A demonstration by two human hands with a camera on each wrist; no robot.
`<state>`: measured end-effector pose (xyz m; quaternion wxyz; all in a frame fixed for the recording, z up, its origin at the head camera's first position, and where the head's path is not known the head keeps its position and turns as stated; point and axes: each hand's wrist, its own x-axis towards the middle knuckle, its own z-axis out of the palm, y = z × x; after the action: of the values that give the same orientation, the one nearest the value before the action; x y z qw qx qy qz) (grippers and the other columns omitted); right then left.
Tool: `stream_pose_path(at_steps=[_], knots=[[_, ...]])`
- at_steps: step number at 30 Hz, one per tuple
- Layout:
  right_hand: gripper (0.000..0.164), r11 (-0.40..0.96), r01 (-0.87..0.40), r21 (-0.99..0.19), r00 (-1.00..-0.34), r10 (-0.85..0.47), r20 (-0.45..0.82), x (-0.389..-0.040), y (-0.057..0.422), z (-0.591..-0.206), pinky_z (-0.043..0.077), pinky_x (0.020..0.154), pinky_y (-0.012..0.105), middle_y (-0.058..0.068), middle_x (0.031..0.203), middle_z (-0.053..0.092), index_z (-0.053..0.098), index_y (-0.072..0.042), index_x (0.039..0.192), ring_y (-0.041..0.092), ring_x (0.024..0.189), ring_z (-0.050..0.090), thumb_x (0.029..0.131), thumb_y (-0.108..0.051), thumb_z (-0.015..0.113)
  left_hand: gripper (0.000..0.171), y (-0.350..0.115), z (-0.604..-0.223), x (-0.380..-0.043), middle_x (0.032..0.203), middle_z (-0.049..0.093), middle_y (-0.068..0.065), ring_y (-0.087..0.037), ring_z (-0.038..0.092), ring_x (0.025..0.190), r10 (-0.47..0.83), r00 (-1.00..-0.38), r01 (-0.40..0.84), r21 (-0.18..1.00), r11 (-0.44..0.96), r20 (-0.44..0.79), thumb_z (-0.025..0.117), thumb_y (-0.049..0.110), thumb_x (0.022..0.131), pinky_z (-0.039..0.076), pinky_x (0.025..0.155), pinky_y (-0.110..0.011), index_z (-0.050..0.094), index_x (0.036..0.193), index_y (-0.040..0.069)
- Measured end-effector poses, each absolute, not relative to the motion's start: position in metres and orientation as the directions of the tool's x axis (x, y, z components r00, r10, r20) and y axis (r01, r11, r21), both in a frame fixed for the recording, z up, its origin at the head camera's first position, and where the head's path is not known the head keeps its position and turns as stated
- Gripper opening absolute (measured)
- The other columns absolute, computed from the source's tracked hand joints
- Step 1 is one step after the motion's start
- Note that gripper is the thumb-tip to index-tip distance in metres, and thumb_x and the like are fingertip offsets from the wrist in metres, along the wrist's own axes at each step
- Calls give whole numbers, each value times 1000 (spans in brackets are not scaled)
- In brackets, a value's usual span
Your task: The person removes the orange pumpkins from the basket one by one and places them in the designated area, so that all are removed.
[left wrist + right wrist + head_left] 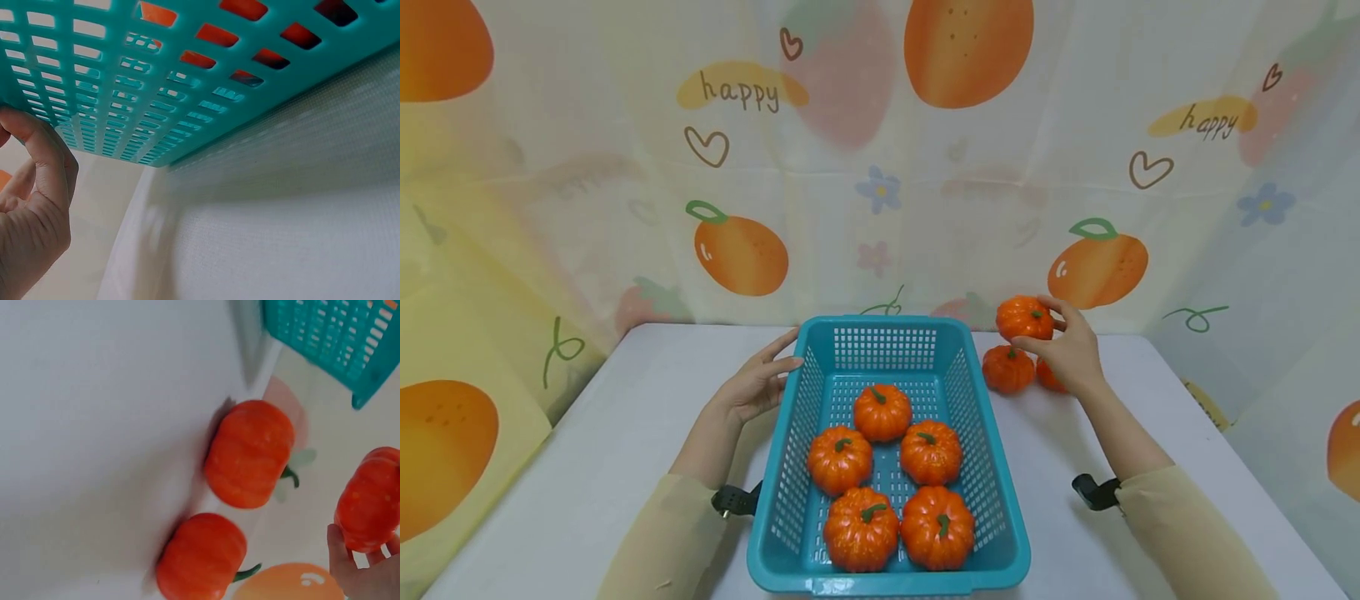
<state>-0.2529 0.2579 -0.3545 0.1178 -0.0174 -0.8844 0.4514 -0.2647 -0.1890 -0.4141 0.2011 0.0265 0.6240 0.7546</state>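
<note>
My right hand (1071,354) pinches a small orange pumpkin (1025,317) between thumb and fingers, raised above the table at the back right. Just under it sit an orange pumpkin (1008,369) and another pumpkin (1049,377), partly hidden by the hand; both show whole bodies in the right wrist view. My left hand (758,385) rests against the far left side of a teal plastic basket (778,467), fingertips at the rim. Inside the basket, several orange pumpkins (882,412) with green stems lie on the mesh floor.
The basket stands on a white-covered table (602,467). A fruit-patterned curtain (940,242) hangs behind the table's back edge and along both sides. Black straps (1096,492) circle both wrists.
</note>
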Motion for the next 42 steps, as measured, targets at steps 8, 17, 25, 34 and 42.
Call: stream_pose_path(at_steps=[8,17,25,34,42], knots=[[78,566,57,-822,-932,326,160,-258,295,-360,44,110,57,15,160,32,33,-14,154,43,136,39,89,-27,73,69,-188,-414,-263,110,63,-1,-12,69,85,336,-918,-273,950,-152,-210,54,16,102,62,72,-25,18,159,27],[80,510,199,-837,-880,469,76,-265,332,-378,34,121,52,13,163,27,25,-12,156,36,148,30,91,-29,68,68,-189,-416,-265,112,62,-1,-12,69,87,329,-920,-270,953,-136,-214,53,17,102,62,73,-25,18,159,28],[80,447,275,-851,-851,526,1,-263,354,-387,27,125,50,14,165,22,22,-9,157,36,152,22,93,-30,65,69,-190,-415,-265,112,63,-1,-12,69,86,337,-918,-272,951,-149,-210,53,16,102,62,73,-26,16,159,28],[75,416,334,-846,-825,563,-48,-263,366,-404,30,122,51,18,164,22,23,-6,157,39,151,22,95,-24,62,69,-189,-415,-265,110,63,0,-12,68,86,348,-915,-270,952,-146,-207,52,16,102,62,73,-26,15,159,28],[73,449,397,-801,-819,567,-88,-264,369,-416,27,123,54,26,161,22,24,-2,155,45,149,23,95,-20,61,69,-189,-413,-263,107,64,0,-11,68,83,342,-916,-273,950,-152,-208,53,16,102,62,72,-25,16,159,27]])
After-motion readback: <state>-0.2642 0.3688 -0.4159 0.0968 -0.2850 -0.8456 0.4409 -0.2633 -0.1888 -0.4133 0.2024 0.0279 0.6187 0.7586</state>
